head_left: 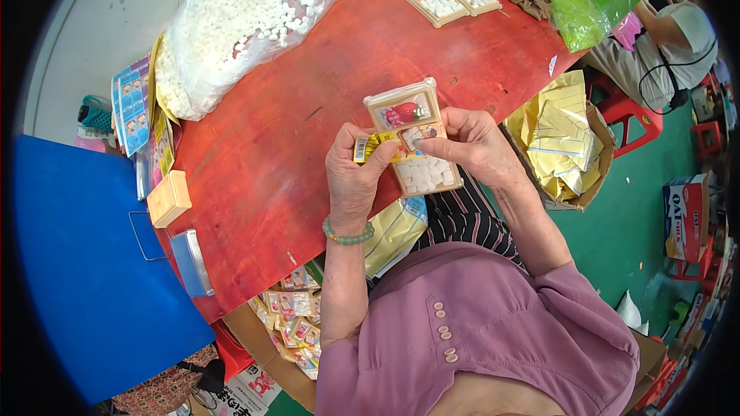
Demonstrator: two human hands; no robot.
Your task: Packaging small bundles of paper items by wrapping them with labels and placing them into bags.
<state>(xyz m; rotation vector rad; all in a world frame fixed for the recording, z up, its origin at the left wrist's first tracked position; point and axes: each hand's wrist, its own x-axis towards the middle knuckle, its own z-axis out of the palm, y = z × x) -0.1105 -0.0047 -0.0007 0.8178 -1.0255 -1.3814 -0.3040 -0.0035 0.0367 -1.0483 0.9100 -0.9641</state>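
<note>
Above the near edge of the red table, both my hands hold a flat beige plastic case (428, 176). A strawberry picture shows in its far part, and small white pieces fill the near part. A yellow printed card band (373, 147) lies across the middle of the case. My left hand (351, 173) pinches the band's left end between thumb and fingers. On the other side, my right hand (482, 148) grips the case's right edge, its thumb pressing on the band's printed middle. The fingers under the case are hidden.
A clear bag of white pieces (247, 11) lies at the far left of the red table (308, 146). Filled cases (443, 5) sit at the back. Stacked beige trays (169, 199) stand left. Cartons hold yellow paper (559, 135) and packed cases (297, 306). Another person (655, 54) sits right.
</note>
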